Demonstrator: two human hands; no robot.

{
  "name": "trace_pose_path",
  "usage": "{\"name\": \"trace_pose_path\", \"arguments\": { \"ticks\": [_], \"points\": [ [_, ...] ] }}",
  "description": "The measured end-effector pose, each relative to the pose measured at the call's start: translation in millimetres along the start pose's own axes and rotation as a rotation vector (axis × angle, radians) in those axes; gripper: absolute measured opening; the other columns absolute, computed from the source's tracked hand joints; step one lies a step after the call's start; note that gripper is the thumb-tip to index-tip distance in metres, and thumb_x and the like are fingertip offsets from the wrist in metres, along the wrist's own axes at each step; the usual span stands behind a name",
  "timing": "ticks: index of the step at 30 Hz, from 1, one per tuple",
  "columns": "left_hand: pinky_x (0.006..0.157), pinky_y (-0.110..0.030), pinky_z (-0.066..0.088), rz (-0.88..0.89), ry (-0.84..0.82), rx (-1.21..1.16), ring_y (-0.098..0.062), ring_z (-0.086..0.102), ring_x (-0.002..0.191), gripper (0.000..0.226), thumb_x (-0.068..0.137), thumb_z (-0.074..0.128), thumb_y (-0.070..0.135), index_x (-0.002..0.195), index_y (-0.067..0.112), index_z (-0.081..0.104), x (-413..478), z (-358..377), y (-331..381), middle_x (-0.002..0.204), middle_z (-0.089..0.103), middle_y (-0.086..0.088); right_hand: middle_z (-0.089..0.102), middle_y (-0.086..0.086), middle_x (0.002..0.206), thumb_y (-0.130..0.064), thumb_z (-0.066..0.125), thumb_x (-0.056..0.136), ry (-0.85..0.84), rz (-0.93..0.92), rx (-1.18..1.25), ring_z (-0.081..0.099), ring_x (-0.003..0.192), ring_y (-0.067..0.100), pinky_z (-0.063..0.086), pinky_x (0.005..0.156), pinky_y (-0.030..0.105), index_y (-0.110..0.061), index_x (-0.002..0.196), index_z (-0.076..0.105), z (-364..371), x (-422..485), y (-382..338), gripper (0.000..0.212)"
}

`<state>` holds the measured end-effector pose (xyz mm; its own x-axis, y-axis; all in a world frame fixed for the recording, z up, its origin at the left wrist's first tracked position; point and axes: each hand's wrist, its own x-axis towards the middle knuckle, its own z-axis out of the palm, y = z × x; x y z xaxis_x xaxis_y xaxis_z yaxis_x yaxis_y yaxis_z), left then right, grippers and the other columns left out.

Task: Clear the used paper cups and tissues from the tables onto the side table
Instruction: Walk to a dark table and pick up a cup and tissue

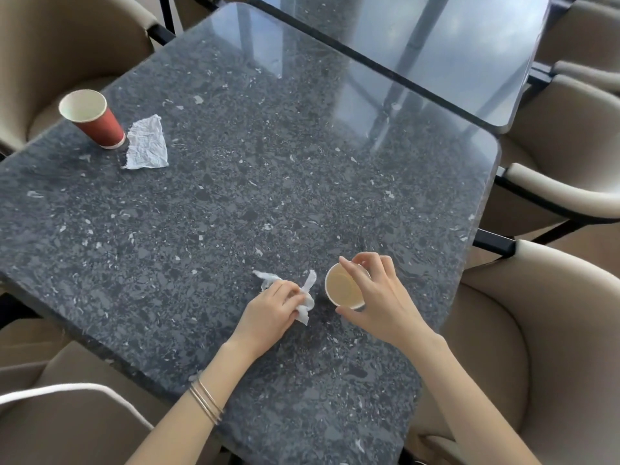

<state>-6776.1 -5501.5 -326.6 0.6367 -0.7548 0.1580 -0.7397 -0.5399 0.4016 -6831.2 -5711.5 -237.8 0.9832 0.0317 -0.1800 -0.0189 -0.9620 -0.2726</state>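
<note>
Left grip (270, 313) is clenched on a crumpled tissue (308, 292), fingers curled over it and white ends sticking out on either side of the knuckles, pressed low against the dark speckled worktop (268, 182) near its front edge. Right grip (377, 297) is round the near cup (342, 287) just beside that tissue: thumb on the near side of the rim, fingers hooked over the far side, forefinger lying across the mouth. The cup stands upright on the worktop and I see a pale, tan inside. Both forearms come in from the bottom of my view, wrists bent down, the left one with thin bangles (206, 401). Far off at the left corner stands a red cup (95, 120), upright, white inside with a pale band at its foot, and a flat creased tissue (147, 144) lies touching its base. The red wall looks plain from here. A second glossy worktop (436, 45) butts up beyond, and beige armchairs (553, 330) ring both.
</note>
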Motion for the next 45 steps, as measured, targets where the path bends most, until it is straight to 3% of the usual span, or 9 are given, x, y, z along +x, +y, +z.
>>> {"name": "trace_pose_path", "arguments": {
  "ticks": [5,11,14,16,21,24,30,38,45],
  "points": [
    [0.064,-0.025,0.057,-0.015,0.019,-0.034,-0.018,0.066,0.092,0.020,0.068,0.079,0.003,0.083,0.010,0.068,-16,1,9,0.099,0.068,-0.004,0.034,0.000,0.135,-0.043,0.070,0.074,-0.023,0.028,0.097,0.035,0.119,0.019,0.051,0.071,0.035,-0.017,0.137,0.033,11,-18,-9,0.079],
    [0.083,-0.028,0.054,0.017,0.067,-0.050,-0.017,0.065,0.092,0.021,0.077,0.067,0.001,0.097,0.009,0.069,-30,10,18,0.097,0.069,-0.002,0.033,-0.008,0.138,-0.049,0.065,0.076,-0.033,0.044,0.135,0.036,0.120,0.012,0.049,0.078,0.029,-0.022,0.140,0.028,20,-47,-19,0.078],
    [0.096,-0.028,0.047,-0.037,0.056,-0.055,-0.018,0.062,0.106,0.032,0.086,0.049,0.016,0.110,0.007,0.066,-39,13,26,0.110,0.068,-0.003,0.034,-0.009,0.138,-0.050,0.065,0.076,-0.026,0.050,0.143,0.035,0.122,0.011,0.048,0.077,0.027,-0.022,0.140,0.029,25,-59,-23,0.079],
    [0.100,-0.028,0.044,-0.075,0.023,-0.063,-0.017,0.058,0.113,0.035,0.088,0.049,0.025,0.113,0.007,0.065,-45,12,30,0.116,0.065,-0.003,0.034,-0.009,0.139,-0.049,0.065,0.076,-0.017,0.056,0.153,0.034,0.123,0.010,0.048,0.077,0.026,-0.022,0.141,0.029,28,-63,-24,0.079],
    [0.082,-0.029,0.055,-0.118,0.013,-0.042,-0.021,0.064,0.099,0.034,0.072,0.078,0.010,0.104,0.005,0.068,-52,12,44,0.105,0.067,-0.006,0.033,-0.008,0.139,-0.047,0.065,0.076,0.004,0.071,0.179,0.033,0.124,0.011,0.050,0.079,0.030,-0.022,0.140,0.029,34,-76,-26,0.077],
    [0.074,-0.029,0.058,-0.093,0.047,-0.027,-0.020,0.067,0.088,0.030,0.065,0.079,-0.002,0.092,0.005,0.071,-59,13,54,0.095,0.069,-0.006,0.033,-0.009,0.138,-0.046,0.066,0.076,0.009,0.078,0.188,0.033,0.123,0.011,0.051,0.079,0.031,-0.023,0.140,0.030,37,-88,-28,0.077],
    [0.053,-0.024,0.052,-0.038,0.031,0.054,-0.016,0.062,0.065,0.028,0.055,0.081,-0.005,0.071,0.012,0.067,-90,8,84,0.072,0.065,0.002,0.032,-0.011,0.138,-0.046,0.067,0.075,0.024,0.074,0.187,0.034,0.124,0.010,0.050,0.079,0.029,-0.024,0.141,0.029,42,-139,-29,0.079],
    [0.057,-0.027,0.051,0.051,0.110,0.142,-0.015,0.060,0.068,0.020,0.066,0.073,0.001,0.077,0.017,0.066,-167,-21,177,0.074,0.064,0.003,0.036,-0.012,0.136,-0.047,0.069,0.073,0.137,-0.012,0.210,0.039,0.120,0.009,0.050,0.081,0.028,-0.025,0.139,0.033,32,-249,-43,0.078],
    [0.063,-0.020,0.050,-0.061,0.214,0.048,-0.012,0.062,0.073,0.019,0.068,0.081,0.011,0.082,0.015,0.069,-252,-66,267,0.080,0.066,0.004,0.036,-0.014,0.135,-0.049,0.069,0.072,0.183,-0.106,0.203,0.041,0.118,0.008,0.048,0.082,0.026,-0.028,0.139,0.033,6,-353,-72,0.079]
  ]
}}
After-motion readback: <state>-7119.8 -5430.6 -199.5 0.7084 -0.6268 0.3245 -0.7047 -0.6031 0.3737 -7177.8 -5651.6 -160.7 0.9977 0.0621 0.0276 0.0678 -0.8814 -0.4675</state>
